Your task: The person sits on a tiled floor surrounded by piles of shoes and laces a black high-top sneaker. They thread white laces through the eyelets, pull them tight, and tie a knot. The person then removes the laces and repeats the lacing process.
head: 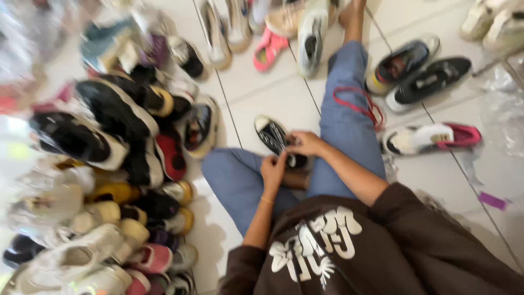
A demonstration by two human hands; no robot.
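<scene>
Blurring hides how both hands grip the black shoe.

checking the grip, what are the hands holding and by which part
Both the left hand and the right hand hold a black-and-white sneaker near its heel end; exact finger placement is blurred.

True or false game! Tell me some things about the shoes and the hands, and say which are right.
1. Both hands, left hand and right hand, touch a black sneaker. True.
2. The person wears green trousers. False: blue jeans.
3. A big shoe pile lies on the person's left. True.
4. The red cord hangs on a wall. False: it lies on the jeans.
</scene>
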